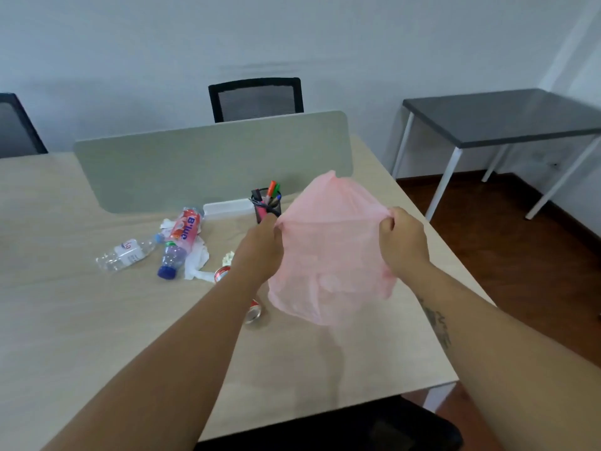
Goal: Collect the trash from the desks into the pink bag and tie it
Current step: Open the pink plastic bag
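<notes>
I hold a thin pink plastic bag [331, 252] above the light wooden desk [81, 320]. My left hand [260, 252] pinches its left rim and my right hand [405, 242] pinches its right rim, stretching the mouth apart. Trash lies to the left on the desk: a clear water bottle [126, 253], a red-labelled bottle [186, 224], a purple bottle with a blue cap [172, 260], crumpled white tissue [198, 265] and a red can [253, 312], partly hidden under my left forearm.
A black mesh pen holder [267, 203] with markers stands behind the bag, beside a white tray [227, 208]. A grey divider panel [211, 161] crosses the desk. A black chair [257, 99] is beyond it, and a dark table [507, 118] stands at right.
</notes>
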